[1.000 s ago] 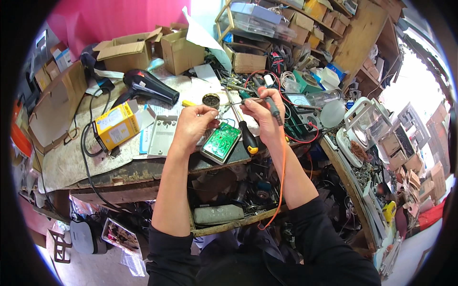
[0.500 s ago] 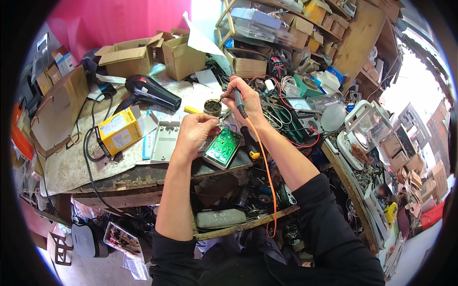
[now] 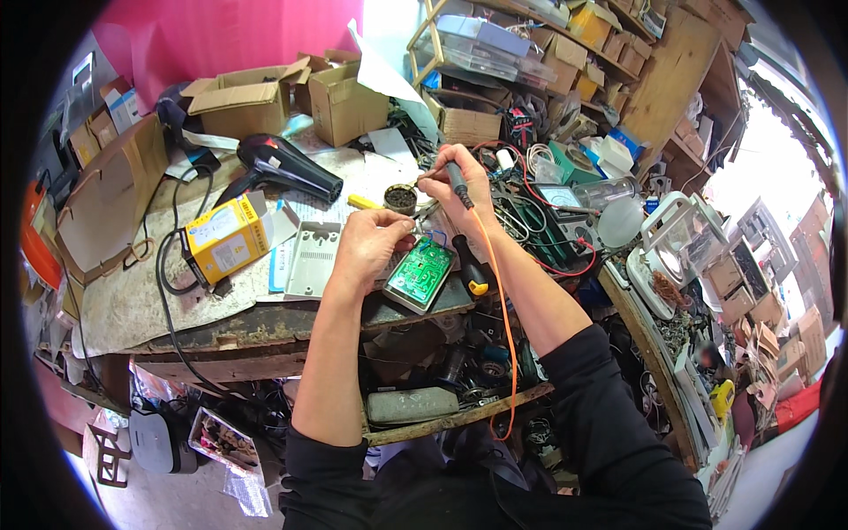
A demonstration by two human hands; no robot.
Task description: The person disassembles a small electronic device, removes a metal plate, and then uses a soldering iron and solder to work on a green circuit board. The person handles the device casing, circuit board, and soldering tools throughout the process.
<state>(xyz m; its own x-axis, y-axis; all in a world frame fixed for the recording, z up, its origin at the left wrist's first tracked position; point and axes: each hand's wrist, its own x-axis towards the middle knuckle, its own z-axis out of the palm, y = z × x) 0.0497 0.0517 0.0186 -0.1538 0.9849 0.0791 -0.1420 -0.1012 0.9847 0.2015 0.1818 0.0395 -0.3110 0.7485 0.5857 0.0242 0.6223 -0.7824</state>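
Note:
A soldering iron (image 3: 459, 184) with a dark handle and an orange cord is held in my right hand (image 3: 465, 172), just right of a small round tin (image 3: 400, 197) of dark material. Its tip end is near the tin's rim; contact cannot be made out. My left hand (image 3: 367, 243) is closed in a pinch beside the tin, at the upper left of a green circuit board (image 3: 422, 272). What the pinched fingers hold is too small to name. The board sits in a pale casing at the bench edge, with thin blue wires at its top.
A black-and-yellow screwdriver handle (image 3: 471, 265) lies right of the board. Left are an empty grey casing half (image 3: 314, 261), a yellow box (image 3: 225, 240) and a black hair dryer (image 3: 287, 168). A multimeter (image 3: 556, 196) with red leads and tangled cables crowd the right.
My right hand has drawn the soldering iron slightly right and up from the tin. My left hand keeps its pinch almost in place. The whole view has shifted a little.

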